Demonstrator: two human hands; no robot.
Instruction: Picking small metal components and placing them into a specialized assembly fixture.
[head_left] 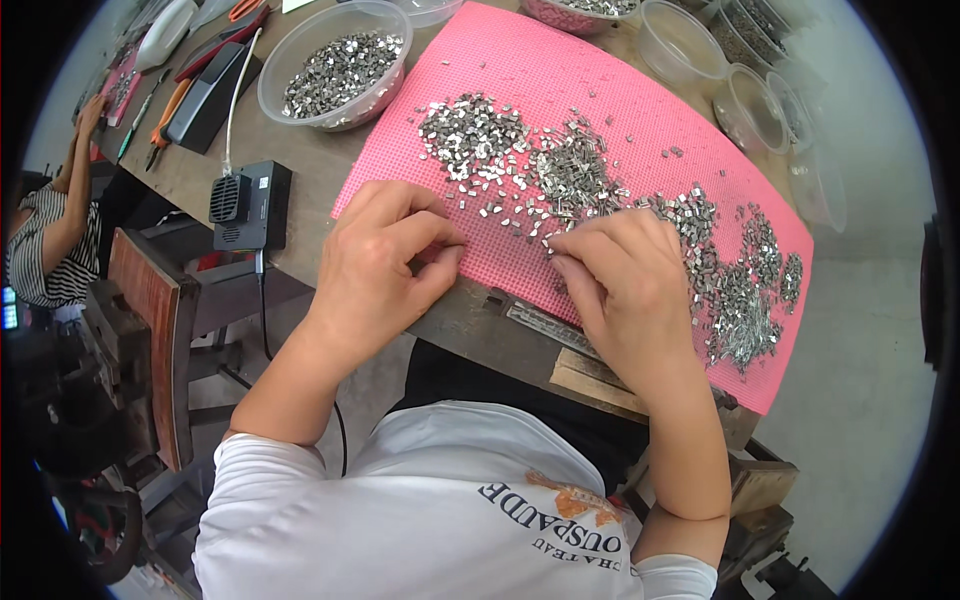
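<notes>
A pink textured mat covers the table in front of me, with piles of small silvery metal pieces spread over it. At the mat's near left edge, my left hand rests with fingers curled and the thumb and forefinger brought together; whatever is between them is too small to make out. My right hand is lowered over the mat's near middle, its thumb and forefinger pinching a small metal piece. Loose pieces lie just beyond its fingertips. A metal strip sits along the table's near edge, below the right hand.
A clear bowl of metal pieces stands at the far left. Several plastic tubs line the far right. A black device with a cable, orange-handled pliers and a wooden chair are on the left, where another person sits.
</notes>
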